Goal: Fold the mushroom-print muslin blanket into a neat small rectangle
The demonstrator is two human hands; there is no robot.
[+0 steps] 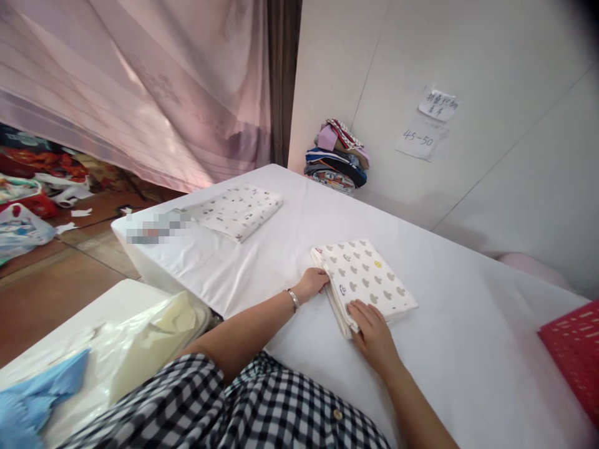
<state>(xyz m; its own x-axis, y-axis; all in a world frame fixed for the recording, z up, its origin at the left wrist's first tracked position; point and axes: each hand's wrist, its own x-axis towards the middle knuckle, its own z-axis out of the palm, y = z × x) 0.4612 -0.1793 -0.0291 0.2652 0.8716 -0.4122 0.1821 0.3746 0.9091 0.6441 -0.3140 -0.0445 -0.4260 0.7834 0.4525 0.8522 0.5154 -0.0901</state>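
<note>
A folded white cloth [369,274] with grey, yellow and purple printed motifs lies on the white-covered table [449,312] in front of me. My left hand [312,284], with a silver bracelet at the wrist, grips the cloth's left folded edge between thumb and fingers. Along the near edge, my right hand [374,330] rests with its fingers extended over the top of the cloth; its thumb is mostly hidden. Farther left on the table lies a second folded cloth [238,212], white with small dark and coloured prints.
A stack of folded fabrics [337,159] stands beyond the table by the wall. At the right edge is a red perforated basket [573,355]. A lower white surface at left holds clear plastic bags [154,337] and a blue cloth [47,393]. A pink curtain [187,81] hangs behind.
</note>
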